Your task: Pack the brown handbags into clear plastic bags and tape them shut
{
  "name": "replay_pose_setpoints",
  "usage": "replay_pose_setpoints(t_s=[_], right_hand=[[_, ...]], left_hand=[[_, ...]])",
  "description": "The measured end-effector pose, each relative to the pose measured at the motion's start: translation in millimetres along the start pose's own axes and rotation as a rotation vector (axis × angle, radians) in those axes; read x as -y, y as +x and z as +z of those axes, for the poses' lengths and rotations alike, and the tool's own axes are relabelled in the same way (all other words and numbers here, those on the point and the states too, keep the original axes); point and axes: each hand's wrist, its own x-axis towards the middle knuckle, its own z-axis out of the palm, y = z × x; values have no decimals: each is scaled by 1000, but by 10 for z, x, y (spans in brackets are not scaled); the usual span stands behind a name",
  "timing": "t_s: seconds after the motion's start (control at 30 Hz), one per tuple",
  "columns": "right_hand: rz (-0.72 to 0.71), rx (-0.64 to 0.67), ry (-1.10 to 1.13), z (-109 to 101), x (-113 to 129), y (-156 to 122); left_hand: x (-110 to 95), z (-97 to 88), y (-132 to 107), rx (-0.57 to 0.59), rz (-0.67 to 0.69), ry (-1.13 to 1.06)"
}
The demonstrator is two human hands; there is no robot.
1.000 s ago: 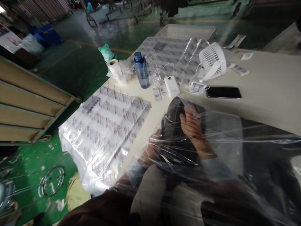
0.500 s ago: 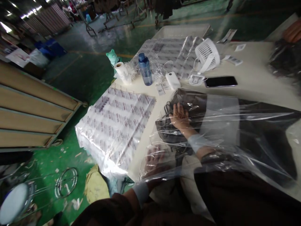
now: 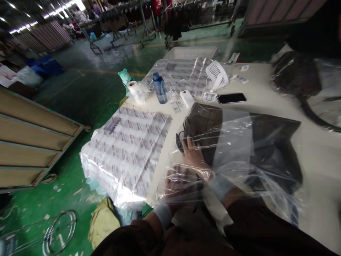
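A dark folded garment (image 3: 207,119) lies on the cream table (image 3: 314,153), partly inside a large clear plastic bag (image 3: 237,142). My right hand (image 3: 194,157) is inside the bag's mouth. Its fingers are stretched flat on the near left end of the garment, beside a dark cord. My left hand (image 3: 177,182) is at the bag's near edge by the table corner. I see it blurred through the film, with its fingers spread against the plastic. Both wrists show light cuffs under dark sleeves.
A stack of printed plastic bags (image 3: 130,145) overhangs the table's left edge. Behind stand a blue bottle (image 3: 160,89), tape roll (image 3: 132,87), white fan (image 3: 217,74), power bank (image 3: 186,97) and phone (image 3: 231,98). Another bagged dark garment (image 3: 295,74) lies far right. A shelved cart (image 3: 32,138) stands left.
My right hand has drawn back from deep on the garment toward the bag's mouth. The view has lifted and pulled back. My left hand stays at the bag's near edge.
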Motion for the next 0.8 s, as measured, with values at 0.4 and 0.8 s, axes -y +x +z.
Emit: replay_pose_setpoints(t_s=[0.4, 0.8], right_hand=[[58, -173, -48, -236, -367, -789], [734, -507, -281, -653, -874, -2789]], left_hand=[[-91, -311, -74, -41, 277, 101], [-1258, -145, 28, 40, 689, -232]])
